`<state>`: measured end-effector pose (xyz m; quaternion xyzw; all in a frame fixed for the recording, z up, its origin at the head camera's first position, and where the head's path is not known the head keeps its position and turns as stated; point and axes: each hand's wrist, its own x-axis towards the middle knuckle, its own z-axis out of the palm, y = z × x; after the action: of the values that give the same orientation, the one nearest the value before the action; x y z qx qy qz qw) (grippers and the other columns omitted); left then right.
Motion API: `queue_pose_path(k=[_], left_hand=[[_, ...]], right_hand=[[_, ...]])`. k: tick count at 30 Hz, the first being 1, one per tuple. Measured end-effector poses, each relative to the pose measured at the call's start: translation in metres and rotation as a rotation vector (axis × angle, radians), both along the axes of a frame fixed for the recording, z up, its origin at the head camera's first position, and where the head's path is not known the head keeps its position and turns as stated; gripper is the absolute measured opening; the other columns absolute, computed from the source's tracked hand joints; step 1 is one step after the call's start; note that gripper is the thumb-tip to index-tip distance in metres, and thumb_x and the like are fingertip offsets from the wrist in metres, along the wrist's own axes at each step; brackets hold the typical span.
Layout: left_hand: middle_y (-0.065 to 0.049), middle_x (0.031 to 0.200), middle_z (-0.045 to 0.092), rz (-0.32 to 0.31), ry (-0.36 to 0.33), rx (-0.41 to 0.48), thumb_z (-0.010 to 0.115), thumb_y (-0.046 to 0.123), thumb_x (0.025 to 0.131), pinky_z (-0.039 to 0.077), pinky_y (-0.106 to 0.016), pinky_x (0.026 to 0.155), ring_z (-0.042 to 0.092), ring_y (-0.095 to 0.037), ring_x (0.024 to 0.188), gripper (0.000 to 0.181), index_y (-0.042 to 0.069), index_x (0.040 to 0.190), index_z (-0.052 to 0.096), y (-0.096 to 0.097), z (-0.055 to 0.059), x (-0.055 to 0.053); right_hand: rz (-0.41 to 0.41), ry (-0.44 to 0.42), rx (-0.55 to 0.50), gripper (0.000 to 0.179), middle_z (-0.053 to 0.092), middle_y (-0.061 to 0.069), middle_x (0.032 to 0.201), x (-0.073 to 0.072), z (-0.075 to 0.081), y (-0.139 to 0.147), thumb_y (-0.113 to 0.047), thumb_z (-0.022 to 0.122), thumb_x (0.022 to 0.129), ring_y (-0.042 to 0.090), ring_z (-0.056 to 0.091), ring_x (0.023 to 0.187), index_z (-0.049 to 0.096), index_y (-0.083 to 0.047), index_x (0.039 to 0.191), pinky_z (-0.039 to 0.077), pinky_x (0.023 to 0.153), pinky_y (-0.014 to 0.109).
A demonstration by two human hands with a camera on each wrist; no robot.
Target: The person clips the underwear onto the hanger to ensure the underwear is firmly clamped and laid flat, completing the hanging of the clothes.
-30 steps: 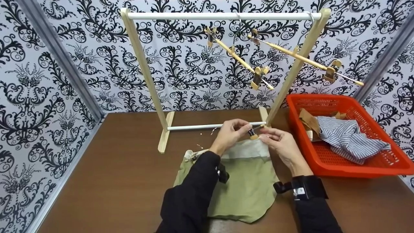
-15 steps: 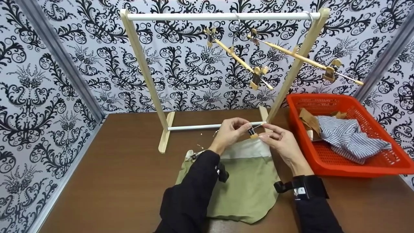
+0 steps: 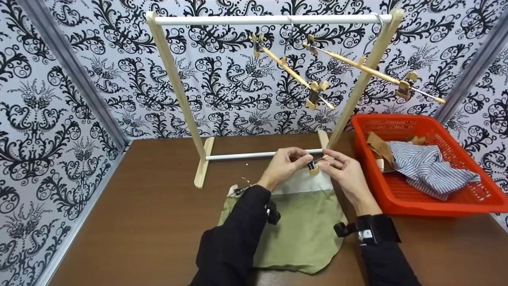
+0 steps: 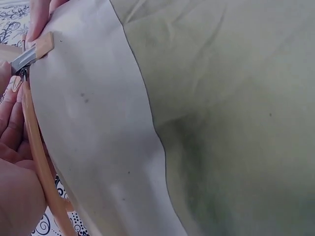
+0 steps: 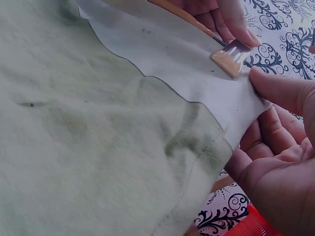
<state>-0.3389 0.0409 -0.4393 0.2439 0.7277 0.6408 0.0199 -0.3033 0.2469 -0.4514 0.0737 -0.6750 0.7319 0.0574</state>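
A green piece of clothing (image 3: 301,226) with a white top band (image 4: 88,103) hangs from the hands over the table. My left hand (image 3: 282,165) pinches the metal-and-wood clip (image 3: 313,170) of a clip hanger, whose wooden bar (image 4: 38,142) runs along the band's edge. In the right wrist view the clip's wooden pad lies over the band near its corner. My right hand (image 3: 347,174) pinches that corner, thumb on the front and fingers behind. The hanger's other clip (image 3: 239,191) is at the band's left end, partly behind the left sleeve.
A wooden rack with a white top rail (image 3: 222,20) stands behind, two clip hangers (image 3: 291,73) hanging from it. To the right, a red basket (image 3: 440,208) holds striped cloth (image 3: 428,167) and brown pieces. The brown table (image 3: 151,222) meets patterned walls.
The clip in my left hand has moved slightly down and right over the band. My right fingers have shifted a little at the corner, and the cloth's lower right edge has swung slightly right.
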Motion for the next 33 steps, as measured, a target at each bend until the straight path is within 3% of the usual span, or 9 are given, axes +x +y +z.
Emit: queue_pose_path(k=[10, 16, 25, 29, 33], left_hand=[[0.002, 0.094, 0.074, -0.088, 0.056, -0.133, 0.071, 0.021, 0.097, 0.05, -0.023, 0.074, 0.062, -0.007, 0.08, 0.021, 0.004, 0.107, 0.077, 0.0, -0.004, 0.002], [0.0, 0.104, 0.075, -0.087, 0.058, -0.205, 0.069, 0.022, 0.099, 0.053, -0.024, 0.084, 0.066, -0.006, 0.09, 0.026, 0.003, 0.114, 0.075, 0.0, -0.008, 0.003], [-0.007, 0.115, 0.074, -0.057, 0.102, -0.266, 0.066, 0.027, 0.101, 0.052, -0.023, 0.087, 0.067, -0.009, 0.097, 0.035, 0.0, 0.124, 0.07, -0.002, -0.005, 0.005], [-0.01, 0.123, 0.07, -0.047, 0.136, -0.344, 0.066, 0.027, 0.1, 0.053, -0.023, 0.089, 0.067, -0.011, 0.101, 0.043, -0.001, 0.133, 0.063, -0.014, -0.001, 0.011], [-0.013, 0.13, 0.066, -0.061, 0.258, -0.503, 0.067, 0.023, 0.099, 0.05, -0.029, 0.098, 0.065, -0.018, 0.11, 0.045, 0.0, 0.137, 0.059, -0.043, 0.006, 0.021]], right_hand=[[0.027, 0.019, 0.149, 0.044, 0.076, 0.005, 0.099, 0.001, -0.005, 0.004, -0.003, 0.076, 0.09, 0.011, 0.069, 0.087, 0.061, 0.012, 0.128, 0.055, 0.072, 0.022], [0.027, 0.0, 0.219, 0.041, 0.075, 0.005, 0.1, 0.0, -0.009, 0.006, -0.005, 0.076, 0.091, 0.01, 0.068, 0.087, 0.063, 0.01, 0.126, 0.054, 0.07, 0.022], [0.033, -0.003, 0.217, 0.038, 0.074, 0.011, 0.102, -0.002, -0.01, 0.005, -0.006, 0.074, 0.093, 0.011, 0.069, 0.089, 0.063, 0.011, 0.125, 0.055, 0.075, 0.023], [0.018, 0.011, 0.249, 0.036, 0.073, 0.017, 0.105, -0.002, -0.011, 0.005, -0.003, 0.074, 0.092, 0.01, 0.069, 0.09, 0.064, 0.012, 0.123, 0.055, 0.078, 0.022], [0.005, 0.018, 0.301, 0.035, 0.073, 0.021, 0.108, -0.003, -0.012, 0.005, -0.003, 0.074, 0.092, 0.008, 0.069, 0.09, 0.065, 0.012, 0.122, 0.054, 0.08, 0.019]])
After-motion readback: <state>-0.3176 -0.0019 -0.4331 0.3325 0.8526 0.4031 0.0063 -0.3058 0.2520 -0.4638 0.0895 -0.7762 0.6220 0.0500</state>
